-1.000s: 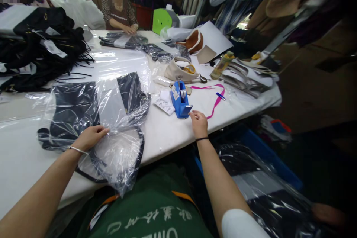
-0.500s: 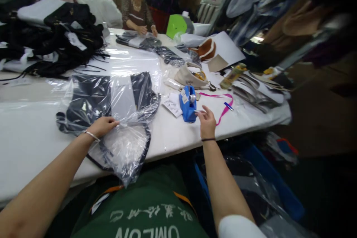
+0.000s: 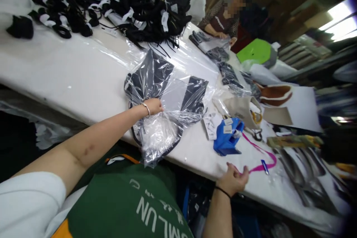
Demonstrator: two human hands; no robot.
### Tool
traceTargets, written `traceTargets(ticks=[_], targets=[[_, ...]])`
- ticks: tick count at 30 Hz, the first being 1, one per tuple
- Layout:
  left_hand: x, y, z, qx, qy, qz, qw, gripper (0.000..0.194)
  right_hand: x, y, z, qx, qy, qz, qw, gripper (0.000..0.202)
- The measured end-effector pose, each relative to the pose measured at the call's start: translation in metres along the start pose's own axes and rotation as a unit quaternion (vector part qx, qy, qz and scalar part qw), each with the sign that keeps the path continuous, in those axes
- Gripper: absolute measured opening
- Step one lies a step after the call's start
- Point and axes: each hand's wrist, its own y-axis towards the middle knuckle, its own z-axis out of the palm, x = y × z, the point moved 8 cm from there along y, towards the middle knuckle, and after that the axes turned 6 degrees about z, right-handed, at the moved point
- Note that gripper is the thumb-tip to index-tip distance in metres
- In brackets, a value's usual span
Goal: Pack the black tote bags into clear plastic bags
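Observation:
A dark bag with a pale grey panel lies inside a clear plastic bag [image 3: 178, 95] on the table. The plastic's gathered open end hangs toward the table's front edge. My left hand [image 3: 153, 107] is closed on the plastic bag's near side, bunching the film. My right hand [image 3: 232, 179] is over the front edge, thumb and fingers apart, and I see nothing between them; clear film there could not be made out. Just beyond it stands a blue tape dispenser [image 3: 227, 137], apart from the hand. A pink ribbon [image 3: 258, 148] runs behind my fingers.
A white-covered table [image 3: 69, 70] spans the view. Black bags [image 3: 122, 11] are heaped at the back left. A co-worker [image 3: 223, 18] handles another bagged item across the table. A beige bag [image 3: 242, 109], a blue pen-like item [image 3: 264, 167] and grey strips [image 3: 304, 171] lie to the right.
The view has turned, with more of the table's left side showing. My right hand has drawn away from the tape dispenser toward the front edge. My left hand keeps its grip on the plastic bag.

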Motion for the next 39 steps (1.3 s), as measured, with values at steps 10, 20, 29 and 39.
traceTargets(ticks=[10,20,29,39], targets=[[-0.007,-0.01,-0.002,0.022,0.077,0.012,0.997,0.033,0.18,-0.204,0.197,0.437,-0.014,-0.195,0.878,0.073],[-0.009,-0.015,0.001,0.018,0.143,0.017,0.989,0.039,0.15,-0.2,0.214,0.329,-0.268,-0.289,0.858,0.074],[-0.012,-0.017,0.003,-0.003,0.174,0.02,0.984,0.041,0.147,-0.174,0.194,0.3,-0.247,-0.304,0.87,0.059],[-0.012,-0.019,0.004,-0.021,0.202,0.019,0.979,0.042,0.191,-0.173,0.267,0.444,-0.421,-0.283,0.739,0.034]])
